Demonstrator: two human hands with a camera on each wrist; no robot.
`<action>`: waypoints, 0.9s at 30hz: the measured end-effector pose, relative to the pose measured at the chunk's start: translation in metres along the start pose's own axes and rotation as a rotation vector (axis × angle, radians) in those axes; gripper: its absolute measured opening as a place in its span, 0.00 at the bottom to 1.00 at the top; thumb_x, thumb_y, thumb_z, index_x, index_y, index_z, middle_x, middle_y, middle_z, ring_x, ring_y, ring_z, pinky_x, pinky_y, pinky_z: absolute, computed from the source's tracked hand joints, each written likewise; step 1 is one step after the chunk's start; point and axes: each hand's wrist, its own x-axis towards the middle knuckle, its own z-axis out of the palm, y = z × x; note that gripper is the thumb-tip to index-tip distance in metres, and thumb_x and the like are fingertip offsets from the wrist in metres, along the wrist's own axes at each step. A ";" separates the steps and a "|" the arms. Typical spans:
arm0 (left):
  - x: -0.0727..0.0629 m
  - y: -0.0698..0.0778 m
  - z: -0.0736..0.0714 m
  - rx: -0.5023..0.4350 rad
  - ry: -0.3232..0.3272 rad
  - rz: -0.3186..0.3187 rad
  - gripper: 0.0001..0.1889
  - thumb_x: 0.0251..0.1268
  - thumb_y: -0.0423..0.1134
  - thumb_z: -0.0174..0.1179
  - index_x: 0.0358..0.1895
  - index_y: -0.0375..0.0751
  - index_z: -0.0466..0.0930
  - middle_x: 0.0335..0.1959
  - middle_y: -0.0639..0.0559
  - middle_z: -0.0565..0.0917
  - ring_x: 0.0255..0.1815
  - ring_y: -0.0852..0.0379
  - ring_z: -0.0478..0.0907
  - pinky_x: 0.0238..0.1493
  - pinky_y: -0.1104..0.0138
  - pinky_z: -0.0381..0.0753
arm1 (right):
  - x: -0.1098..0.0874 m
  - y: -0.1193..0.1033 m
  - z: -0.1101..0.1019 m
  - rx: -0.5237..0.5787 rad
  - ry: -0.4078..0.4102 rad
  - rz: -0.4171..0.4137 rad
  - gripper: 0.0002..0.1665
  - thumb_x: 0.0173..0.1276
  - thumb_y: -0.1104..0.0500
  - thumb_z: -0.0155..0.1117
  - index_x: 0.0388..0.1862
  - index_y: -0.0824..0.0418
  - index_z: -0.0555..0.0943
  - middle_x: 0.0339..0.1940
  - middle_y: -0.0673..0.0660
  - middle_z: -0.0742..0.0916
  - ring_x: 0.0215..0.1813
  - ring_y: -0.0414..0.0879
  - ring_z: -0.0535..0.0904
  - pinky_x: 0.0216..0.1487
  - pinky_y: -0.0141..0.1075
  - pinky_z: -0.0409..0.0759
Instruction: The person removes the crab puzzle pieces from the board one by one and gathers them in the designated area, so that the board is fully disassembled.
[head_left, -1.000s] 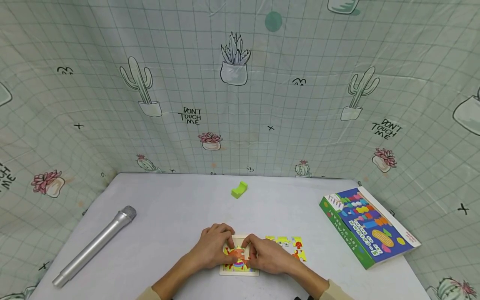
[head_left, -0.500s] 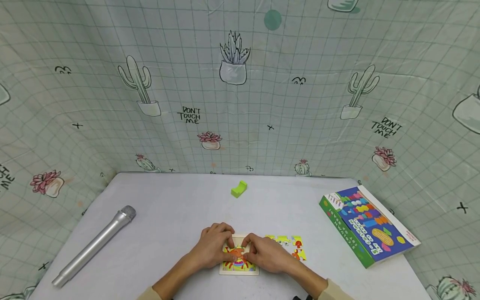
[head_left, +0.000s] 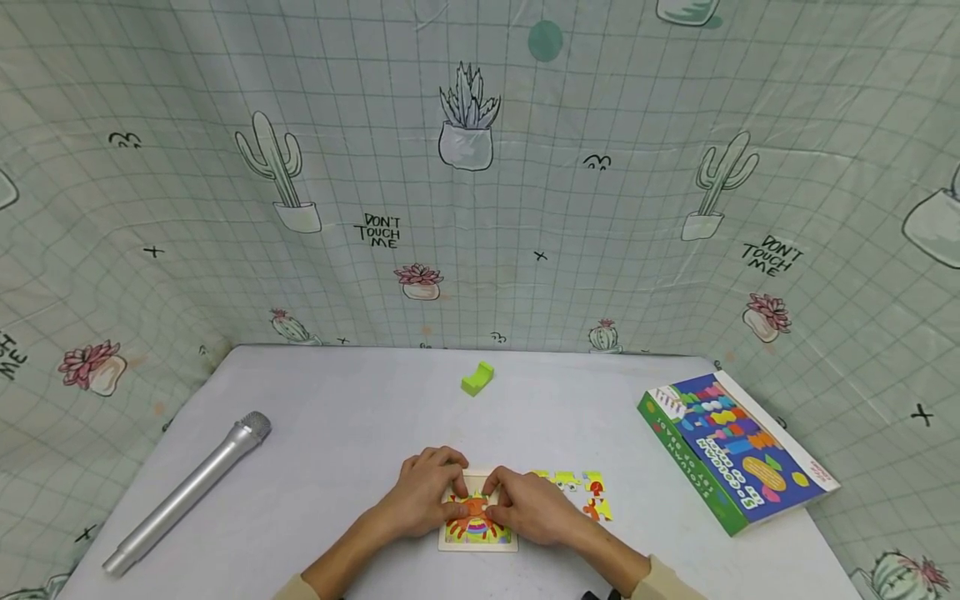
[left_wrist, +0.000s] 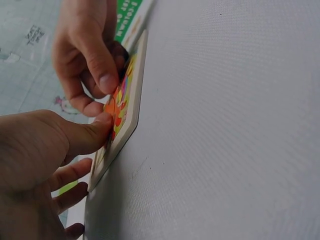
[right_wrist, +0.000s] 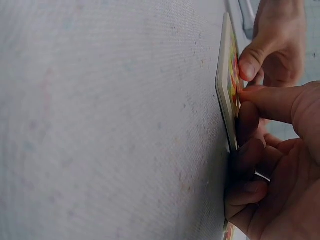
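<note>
A small wooden jigsaw puzzle [head_left: 477,533] with a red crab picture lies in its pale-rimmed tray, between both hands. My left hand [head_left: 422,498] holds it from the left, the thumb on the picture and the other fingers at the tray's edge. From the right, my right hand [head_left: 542,507] pinches an orange puzzle piece [left_wrist: 109,105] between thumb and index finger at the middle of the picture. That piece stands slightly raised in the left wrist view. Beside my right hand, several loose puzzle pieces [head_left: 597,508] lie on the table, partly hidden by the hand.
A silver microphone [head_left: 187,492] lies at the left. Further back is a green curved block [head_left: 477,379]. On the right sits a blue and green toy box [head_left: 738,450]. A patterned cloth [head_left: 480,217] hangs behind and beside the white table [head_left: 360,400].
Both thumbs have shifted slightly over the puzzle, and more of the crab picture shows between them. Hands and tray otherwise keep their places.
</note>
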 end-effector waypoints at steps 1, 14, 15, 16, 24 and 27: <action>0.000 0.000 0.000 0.003 0.001 -0.001 0.09 0.57 0.47 0.74 0.30 0.56 0.81 0.58 0.54 0.78 0.63 0.45 0.70 0.60 0.36 0.64 | 0.000 0.000 0.000 0.001 0.000 0.000 0.10 0.69 0.53 0.67 0.45 0.52 0.78 0.23 0.40 0.79 0.21 0.34 0.71 0.24 0.29 0.67; 0.000 0.000 -0.001 0.025 -0.005 0.001 0.09 0.59 0.49 0.72 0.30 0.57 0.80 0.59 0.53 0.77 0.63 0.45 0.70 0.60 0.37 0.65 | -0.001 -0.001 -0.004 0.023 -0.012 -0.011 0.10 0.68 0.54 0.67 0.45 0.53 0.77 0.23 0.41 0.79 0.21 0.34 0.70 0.25 0.29 0.67; 0.001 0.000 -0.001 0.025 -0.010 0.001 0.10 0.60 0.50 0.72 0.31 0.57 0.80 0.60 0.53 0.77 0.64 0.45 0.70 0.60 0.37 0.65 | -0.001 -0.001 -0.004 0.020 -0.011 -0.013 0.10 0.68 0.54 0.67 0.45 0.53 0.77 0.24 0.41 0.79 0.21 0.34 0.70 0.25 0.29 0.67; 0.000 -0.001 -0.002 0.024 -0.014 0.001 0.10 0.59 0.52 0.72 0.31 0.57 0.79 0.60 0.53 0.77 0.64 0.45 0.69 0.60 0.36 0.64 | -0.001 -0.001 -0.004 0.018 -0.009 -0.014 0.10 0.68 0.54 0.67 0.45 0.53 0.77 0.24 0.41 0.79 0.21 0.34 0.70 0.25 0.29 0.67; -0.001 0.001 0.000 0.031 -0.034 -0.007 0.19 0.48 0.60 0.76 0.31 0.57 0.76 0.60 0.54 0.75 0.64 0.46 0.68 0.60 0.37 0.64 | -0.002 0.000 -0.003 0.027 -0.005 -0.019 0.11 0.68 0.54 0.67 0.45 0.53 0.77 0.24 0.41 0.79 0.21 0.34 0.70 0.25 0.29 0.67; -0.001 0.003 0.001 0.034 -0.033 -0.014 0.20 0.47 0.60 0.76 0.31 0.56 0.76 0.59 0.54 0.75 0.63 0.47 0.68 0.61 0.37 0.63 | -0.002 0.001 -0.002 0.030 -0.006 -0.016 0.11 0.68 0.54 0.67 0.45 0.52 0.76 0.23 0.41 0.79 0.21 0.33 0.70 0.24 0.28 0.67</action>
